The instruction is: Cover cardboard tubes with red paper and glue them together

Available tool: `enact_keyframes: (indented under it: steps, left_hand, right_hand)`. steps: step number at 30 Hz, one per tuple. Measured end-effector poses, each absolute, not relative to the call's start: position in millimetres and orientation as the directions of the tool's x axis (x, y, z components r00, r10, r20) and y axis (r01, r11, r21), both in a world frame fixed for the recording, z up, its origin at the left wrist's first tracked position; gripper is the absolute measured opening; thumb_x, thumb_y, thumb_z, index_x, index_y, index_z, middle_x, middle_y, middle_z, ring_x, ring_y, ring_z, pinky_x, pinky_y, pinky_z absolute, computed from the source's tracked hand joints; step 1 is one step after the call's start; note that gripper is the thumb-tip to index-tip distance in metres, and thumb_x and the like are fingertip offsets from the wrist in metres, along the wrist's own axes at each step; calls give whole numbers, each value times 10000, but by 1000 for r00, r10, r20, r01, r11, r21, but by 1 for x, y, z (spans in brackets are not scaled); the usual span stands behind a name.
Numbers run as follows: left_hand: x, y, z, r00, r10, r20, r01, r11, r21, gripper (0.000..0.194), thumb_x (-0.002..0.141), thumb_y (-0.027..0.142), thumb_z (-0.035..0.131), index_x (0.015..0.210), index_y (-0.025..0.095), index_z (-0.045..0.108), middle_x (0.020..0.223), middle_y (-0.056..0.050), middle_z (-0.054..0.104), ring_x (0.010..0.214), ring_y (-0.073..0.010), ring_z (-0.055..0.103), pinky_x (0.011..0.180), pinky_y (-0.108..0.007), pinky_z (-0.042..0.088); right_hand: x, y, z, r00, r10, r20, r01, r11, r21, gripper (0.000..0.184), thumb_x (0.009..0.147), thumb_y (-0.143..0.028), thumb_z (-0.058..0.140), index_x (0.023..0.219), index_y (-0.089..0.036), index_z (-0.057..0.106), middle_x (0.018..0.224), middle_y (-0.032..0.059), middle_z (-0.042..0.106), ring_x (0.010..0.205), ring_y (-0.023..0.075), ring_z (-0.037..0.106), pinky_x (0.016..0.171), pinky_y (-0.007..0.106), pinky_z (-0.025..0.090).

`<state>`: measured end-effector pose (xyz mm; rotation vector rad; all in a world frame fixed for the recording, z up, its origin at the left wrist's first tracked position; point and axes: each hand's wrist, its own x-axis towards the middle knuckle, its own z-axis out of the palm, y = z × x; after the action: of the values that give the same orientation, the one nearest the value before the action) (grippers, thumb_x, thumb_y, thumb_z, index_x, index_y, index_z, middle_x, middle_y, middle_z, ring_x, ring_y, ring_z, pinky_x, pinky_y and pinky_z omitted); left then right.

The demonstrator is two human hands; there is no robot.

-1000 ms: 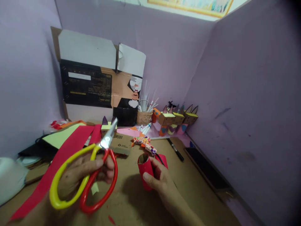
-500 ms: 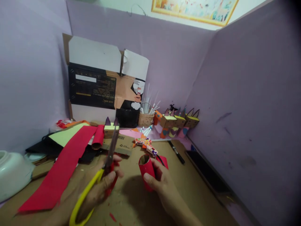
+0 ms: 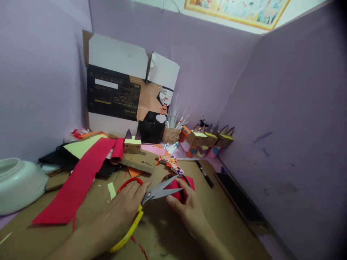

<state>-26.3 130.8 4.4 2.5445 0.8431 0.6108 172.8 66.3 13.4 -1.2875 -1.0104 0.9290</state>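
Note:
My left hand (image 3: 127,204) is closed on a pair of scissors (image 3: 149,195) with one red and one yellow handle. The blades are spread and point right, overlapping the view of a red paper-covered cardboard tube (image 3: 175,186). Whether the blades touch the tube I cannot tell. My right hand (image 3: 187,204) grips that tube, fingers behind and thumb in front. Just behind the hand lies a patterned glue gun (image 3: 170,162) with a dark cord, beside a red piece (image 3: 190,182). A second red tube (image 3: 117,150) rests farther back, left of centre.
A long red paper strip (image 3: 76,182) lies at left near a white bowl (image 3: 21,186). Cat-eared cardboard boxes (image 3: 197,138) and a basket (image 3: 171,135) of markers stand at the back. A black marker (image 3: 204,174) and a dark flat tray-like object (image 3: 238,198) are at right.
The scissors have swung from pointing upward to pointing right and their blades have spread, coming over to the red tube. My right hand keeps its hold on the tube.

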Motion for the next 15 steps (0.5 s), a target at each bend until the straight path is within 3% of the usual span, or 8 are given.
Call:
enact_keyframes:
  steps: [3,6,15]
  left_hand:
    - [-23,128,14,748,619,238,546,-778,311,624,754,-15,293,1344,169,378,1116,-166,569,1039,-308,537,843,-493,471]
    - [-20,127,22,748,617,245,575,-786,226,571,771,-9,272,1313,103,411,1012,-173,583,954,-308,557,792,-489,485]
    - [-18,126,21,767,611,195,576,-790,208,476,794,-3,290,1236,92,441,1021,-167,563,936,-280,553,766,-443,497]
  right_hand:
    - [172,66,14,335,938,85,17,84,-996,436,600,-255,734,1020,-217,624,997,71,669,984,305,593,924,462,428]
    - [173,66,15,338,936,99,80,76,-994,422,598,-255,734,1005,-200,634,1012,89,658,1018,321,571,956,480,395]
    - [175,64,13,282,955,89,104,62,-993,405,645,-253,706,1034,-196,614,1014,72,674,963,287,602,911,441,431]
